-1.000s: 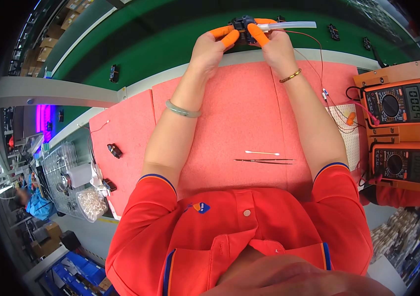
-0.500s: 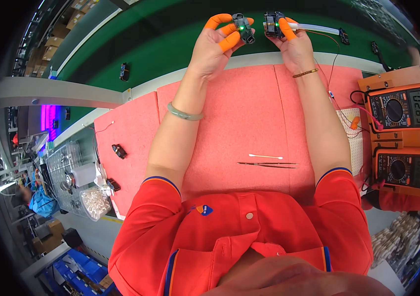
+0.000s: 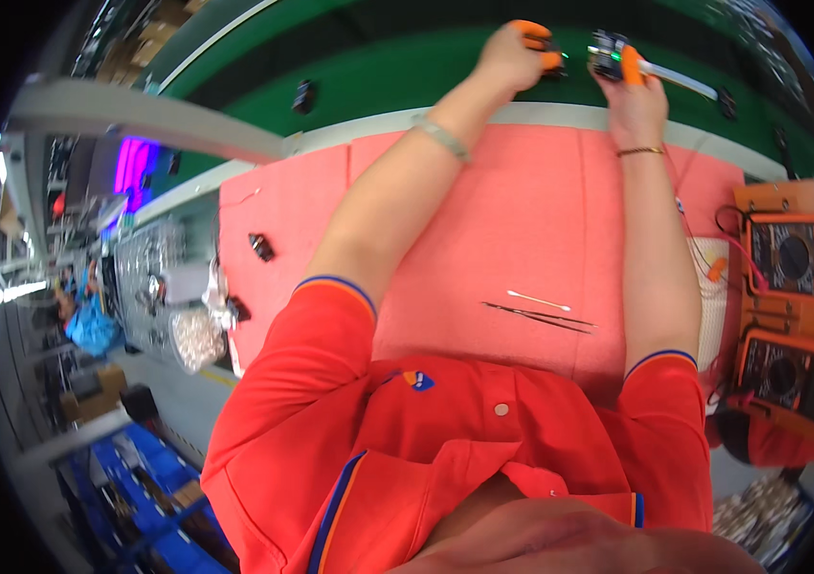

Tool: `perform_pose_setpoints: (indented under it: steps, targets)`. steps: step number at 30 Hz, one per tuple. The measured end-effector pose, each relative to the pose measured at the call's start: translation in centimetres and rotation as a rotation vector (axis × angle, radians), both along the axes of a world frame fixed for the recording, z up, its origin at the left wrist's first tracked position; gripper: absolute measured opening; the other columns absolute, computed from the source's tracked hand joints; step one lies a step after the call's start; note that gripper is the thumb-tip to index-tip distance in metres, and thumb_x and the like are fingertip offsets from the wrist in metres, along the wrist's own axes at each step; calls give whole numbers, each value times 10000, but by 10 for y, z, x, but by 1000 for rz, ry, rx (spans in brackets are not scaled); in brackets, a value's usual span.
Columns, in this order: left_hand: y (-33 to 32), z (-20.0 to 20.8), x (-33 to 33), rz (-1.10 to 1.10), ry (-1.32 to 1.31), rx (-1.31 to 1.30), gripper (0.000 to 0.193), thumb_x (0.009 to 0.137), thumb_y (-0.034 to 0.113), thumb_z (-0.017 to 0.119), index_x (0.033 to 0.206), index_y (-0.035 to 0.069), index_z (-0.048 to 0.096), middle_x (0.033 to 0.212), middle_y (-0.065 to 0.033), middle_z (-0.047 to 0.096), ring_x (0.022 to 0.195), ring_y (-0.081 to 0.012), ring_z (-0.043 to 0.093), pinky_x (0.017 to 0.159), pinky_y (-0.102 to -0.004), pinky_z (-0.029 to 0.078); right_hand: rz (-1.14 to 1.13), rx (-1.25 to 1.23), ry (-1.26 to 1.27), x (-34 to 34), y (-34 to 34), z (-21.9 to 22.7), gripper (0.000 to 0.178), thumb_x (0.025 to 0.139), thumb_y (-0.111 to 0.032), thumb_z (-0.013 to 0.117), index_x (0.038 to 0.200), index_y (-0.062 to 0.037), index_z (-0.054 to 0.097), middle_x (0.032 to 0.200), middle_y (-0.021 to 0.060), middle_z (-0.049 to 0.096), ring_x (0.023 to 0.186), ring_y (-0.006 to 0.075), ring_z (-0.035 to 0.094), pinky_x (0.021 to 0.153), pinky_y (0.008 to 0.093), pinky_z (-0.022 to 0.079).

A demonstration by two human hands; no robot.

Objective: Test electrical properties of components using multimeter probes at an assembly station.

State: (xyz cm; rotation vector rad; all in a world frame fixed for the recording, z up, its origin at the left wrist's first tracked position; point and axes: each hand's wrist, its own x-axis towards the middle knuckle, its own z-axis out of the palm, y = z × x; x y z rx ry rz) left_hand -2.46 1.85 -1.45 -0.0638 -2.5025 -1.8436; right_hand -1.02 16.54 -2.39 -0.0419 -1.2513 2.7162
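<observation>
Over the green surface [image 3: 397,72] at the top, my left hand [image 3: 512,62], blurred by motion and wearing orange finger covers, is closed on a small dark device [image 3: 557,61]. Its fingers hide most of that part; a green glint shows at its edge. To the right, my right hand [image 3: 638,103] grips a black boxy device [image 3: 608,55] with a lit green spot, one orange-covered finger against its side. A pale flat cable [image 3: 680,78] runs right from there to a small black piece [image 3: 727,102]. The two held devices are apart.
Black tweezers [image 3: 546,319] and a cotton swab [image 3: 539,301] lie on the pink mat [image 3: 483,220]. A small black part [image 3: 261,247] sits at its left. Two orange multimeters [image 3: 794,251] stand at right, beside thin wires. Another black part [image 3: 302,97] rests on the green surface.
The whole view has shifted. My left hand has turned over and moved right with its device, now mostly hidden by the fingers. My right hand keeps its grip on the boxy device.
</observation>
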Motion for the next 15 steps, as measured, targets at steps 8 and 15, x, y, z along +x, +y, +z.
perform_pose_setpoints:
  steps: [8, 15]
  targets:
    - [-85, 20, 9, 195, 568, -1126, 235, 701, 220, 570, 912, 125, 609, 1014, -138, 541, 955, -267, 504, 806, -352, 417, -78, 48, -30, -3, 4, -5, 216, 821, -84, 488, 992, 37, 433, 1000, 144, 481, 893, 237, 522, 787, 393, 464]
    - [-259, 20, 63, 225, -114, -1414, 394, 710, 214, 594, 1060, 53, 510, 1038, -159, 527, 927, -313, 514, 774, -376, 418, -20, 241, -88, 6, -22, 9, 198, 792, -74, 518, 979, -13, 492, 917, 80, 520, 803, 157, 545, 673, 298, 504]
